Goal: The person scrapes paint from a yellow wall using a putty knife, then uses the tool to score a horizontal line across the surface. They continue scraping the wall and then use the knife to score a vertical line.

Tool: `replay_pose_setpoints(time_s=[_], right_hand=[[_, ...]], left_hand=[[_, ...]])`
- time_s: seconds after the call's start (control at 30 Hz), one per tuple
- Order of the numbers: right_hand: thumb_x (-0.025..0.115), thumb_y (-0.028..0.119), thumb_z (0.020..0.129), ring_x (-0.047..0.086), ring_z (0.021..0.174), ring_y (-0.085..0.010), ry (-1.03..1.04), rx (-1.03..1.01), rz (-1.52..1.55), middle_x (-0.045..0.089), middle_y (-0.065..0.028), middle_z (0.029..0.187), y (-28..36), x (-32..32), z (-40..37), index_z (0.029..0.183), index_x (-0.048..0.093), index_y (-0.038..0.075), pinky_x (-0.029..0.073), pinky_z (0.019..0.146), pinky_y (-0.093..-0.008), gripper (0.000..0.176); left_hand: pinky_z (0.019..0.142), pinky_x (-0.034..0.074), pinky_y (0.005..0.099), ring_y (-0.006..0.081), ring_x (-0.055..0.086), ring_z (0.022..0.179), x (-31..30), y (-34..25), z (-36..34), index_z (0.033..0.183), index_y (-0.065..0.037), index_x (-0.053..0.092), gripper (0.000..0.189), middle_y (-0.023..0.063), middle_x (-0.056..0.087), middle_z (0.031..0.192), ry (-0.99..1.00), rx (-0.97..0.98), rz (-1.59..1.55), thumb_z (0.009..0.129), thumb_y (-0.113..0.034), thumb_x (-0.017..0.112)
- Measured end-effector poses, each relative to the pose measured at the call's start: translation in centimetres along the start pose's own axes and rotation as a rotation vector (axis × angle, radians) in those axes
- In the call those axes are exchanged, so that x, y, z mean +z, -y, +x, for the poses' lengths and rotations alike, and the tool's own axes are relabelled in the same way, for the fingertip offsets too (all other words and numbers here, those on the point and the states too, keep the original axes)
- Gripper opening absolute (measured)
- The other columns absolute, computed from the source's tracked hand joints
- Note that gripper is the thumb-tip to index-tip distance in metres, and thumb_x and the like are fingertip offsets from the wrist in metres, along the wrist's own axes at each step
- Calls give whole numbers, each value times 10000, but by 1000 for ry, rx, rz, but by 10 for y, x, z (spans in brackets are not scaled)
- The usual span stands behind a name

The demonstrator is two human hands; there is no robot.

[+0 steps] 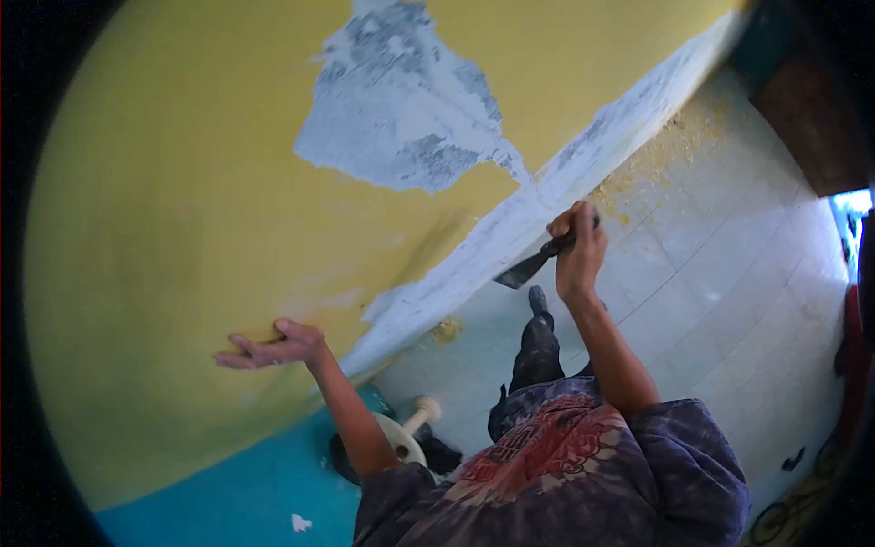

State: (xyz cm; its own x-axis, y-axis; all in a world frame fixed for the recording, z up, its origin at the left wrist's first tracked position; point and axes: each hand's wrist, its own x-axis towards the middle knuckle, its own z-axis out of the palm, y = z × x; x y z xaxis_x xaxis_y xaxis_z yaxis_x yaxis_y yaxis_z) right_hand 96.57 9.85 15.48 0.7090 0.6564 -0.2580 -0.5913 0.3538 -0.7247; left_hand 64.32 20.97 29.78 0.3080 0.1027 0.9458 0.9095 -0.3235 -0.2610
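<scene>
My right hand (581, 251) is wrapped round the dark handle of a scraper (526, 270), its flat blade angled down to the left near the wall's foot. Fingers stretched out and apart, my left hand (273, 346) is at the yellow wall (182, 210) and holds nothing. Higher up, a large bare patch (392, 109) shows white and grey where the yellow paint is gone. Along the bottom of the wall runs a scraped white strip (483, 232), its edges ragged against the paint.
Yellow paint flakes (652, 164) litter the tiled floor (702, 264) beside the wall. A pale round object with a post (421, 415) stands by my left arm, next to a teal surface (246, 483). Brown furniture (811, 123) is at the far right.
</scene>
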Motion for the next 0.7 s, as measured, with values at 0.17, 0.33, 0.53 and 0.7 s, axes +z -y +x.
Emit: replay_pose_setpoints(time_s=[0.17,0.33,0.53,0.7], right_hand=[[450,442,951,397,547,-142,-73,-11,604,390,-9,587,34,29,16,694,392,127,402,628,-341,411],[294,492,977,286,413,-134,-57,-229,546,276,5,424,28,58,16,646,352,137,356,554,-299,490],[246,536,967,169,340,-109,-158,-437,733,244,21,393,44,47,15,628,364,149,272,425,-267,528],[294,528,954,147,327,-102,-273,-328,864,236,26,391,19,80,16,606,369,152,240,385,-251,518]], left_hand=[[1011,241,578,420,260,1291,-40,9,15,1236,2,423,524,247,332,1318,72,68,-2,888,-381,508],[1019,241,575,421,240,1304,-27,4,56,1254,-9,414,549,253,312,1339,-22,177,-91,876,-394,519],[1043,198,602,416,125,1354,-3,-8,62,1313,-54,397,532,265,222,1411,91,267,-234,870,-301,557],[1046,196,611,415,113,1358,-2,-6,63,1246,-44,491,425,250,227,1414,93,280,-116,883,-258,549]])
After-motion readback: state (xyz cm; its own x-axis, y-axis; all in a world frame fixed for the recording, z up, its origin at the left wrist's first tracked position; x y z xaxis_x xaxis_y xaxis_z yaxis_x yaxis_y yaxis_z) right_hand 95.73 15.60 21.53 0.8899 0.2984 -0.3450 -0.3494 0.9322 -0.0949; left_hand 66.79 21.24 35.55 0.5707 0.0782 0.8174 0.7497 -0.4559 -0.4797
